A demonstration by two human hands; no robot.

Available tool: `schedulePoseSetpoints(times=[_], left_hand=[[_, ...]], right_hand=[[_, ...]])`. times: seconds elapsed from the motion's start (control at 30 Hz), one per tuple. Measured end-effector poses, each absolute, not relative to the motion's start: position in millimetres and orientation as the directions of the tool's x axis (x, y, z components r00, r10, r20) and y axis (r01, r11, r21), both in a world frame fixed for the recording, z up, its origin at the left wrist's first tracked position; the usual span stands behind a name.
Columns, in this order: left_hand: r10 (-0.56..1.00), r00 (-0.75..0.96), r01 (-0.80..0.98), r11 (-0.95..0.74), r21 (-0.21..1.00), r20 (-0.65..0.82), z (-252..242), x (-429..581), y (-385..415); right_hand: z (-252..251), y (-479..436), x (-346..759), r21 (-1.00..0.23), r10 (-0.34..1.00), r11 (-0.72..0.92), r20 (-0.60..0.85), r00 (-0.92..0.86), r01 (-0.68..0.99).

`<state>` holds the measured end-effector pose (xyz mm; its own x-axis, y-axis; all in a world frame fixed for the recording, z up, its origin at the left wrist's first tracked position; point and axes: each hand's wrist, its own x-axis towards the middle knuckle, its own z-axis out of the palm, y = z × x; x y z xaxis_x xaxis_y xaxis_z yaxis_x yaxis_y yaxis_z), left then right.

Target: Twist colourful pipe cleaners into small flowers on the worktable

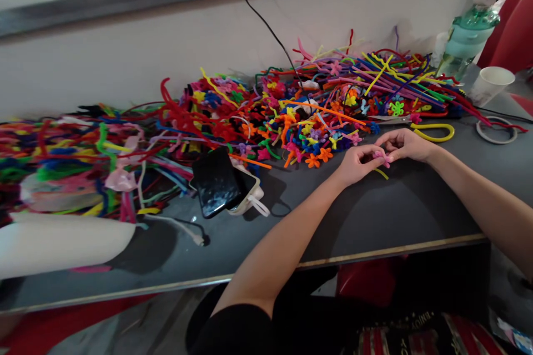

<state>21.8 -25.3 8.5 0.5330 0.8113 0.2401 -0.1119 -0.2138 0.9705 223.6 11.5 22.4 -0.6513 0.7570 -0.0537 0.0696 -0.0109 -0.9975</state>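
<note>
Back from the front edge of the dark grey desk [375, 222], the left hand [360, 164] and right hand [410, 145] pinch a small, lobed pink fuzzy piece [387, 161]; a thin yellow-green strip [382, 173] shows beneath.

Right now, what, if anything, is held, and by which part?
The left hand and right hand pinch a small pink fuzzy piece; which part can't be told.

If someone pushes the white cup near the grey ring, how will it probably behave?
The white cup is probably light for its size, as its wall looks thin and papery; its contents are unclear. It may tip easily, since it narrows toward the base. On its side, that round, tapered shape would likely roll in a curve.
</note>
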Motion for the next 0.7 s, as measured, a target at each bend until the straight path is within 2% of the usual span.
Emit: schedulePoseSetpoints(times=[0.33,0.53,0.6,0.7], left_hand=[[0.834,0.508,-0.03,-0.232,0.972,0.215,5,20,-23],[0.885,0.401,-0.024,-0.248,0.968,0.237,0,21,-21],[0.923,0.302,-0.012,-0.246,0.969,0.238,-3,21,-20],[0.955,0.177,-0.021,-0.237,0.971,0.236,-7,22,-18]], right_hand=[[28,5,217,-0.989,0.759,0.066,-0.034,-0.65,0.129],[31,1,216,-0.998,0.781,0.023,-0.021,-0.624,0.063],[28,0,213,-0.999,0.819,0.014,-0.017,-0.573,0.05],[22,0,205,-0.998,0.927,0.046,0.029,-0.374,0.037]])
